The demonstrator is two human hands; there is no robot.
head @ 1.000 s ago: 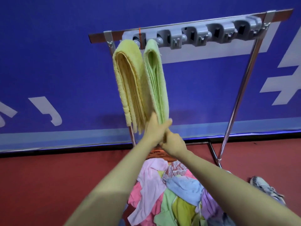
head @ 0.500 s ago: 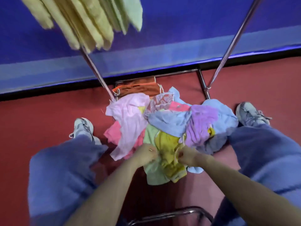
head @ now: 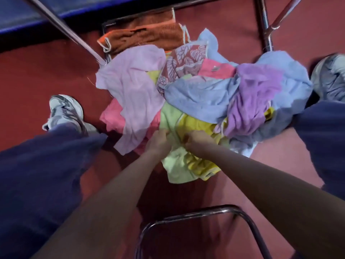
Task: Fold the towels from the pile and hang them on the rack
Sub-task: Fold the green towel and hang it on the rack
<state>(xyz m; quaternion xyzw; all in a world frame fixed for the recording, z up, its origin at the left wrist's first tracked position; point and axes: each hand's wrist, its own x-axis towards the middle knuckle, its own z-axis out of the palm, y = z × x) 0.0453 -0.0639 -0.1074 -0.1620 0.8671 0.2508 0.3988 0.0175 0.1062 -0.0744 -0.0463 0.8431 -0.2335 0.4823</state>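
Gathering the light-green towel (head: 177,165) from the pile (head: 205,94); left hand (head: 160,141) and right hand (head: 197,140) grips pinch its cloth, for lifting free.

Red floor under a blue wall

A dark red floor (head: 37,71) is filling the view, a blue wall panel (head: 28,14) is running along the top left, and a curved chrome tube (head: 196,214) is shining below.

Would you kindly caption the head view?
Both hands, left and right, gather a light green towel from the floor pile.

Rack legs (head: 61,28) cropped at top.
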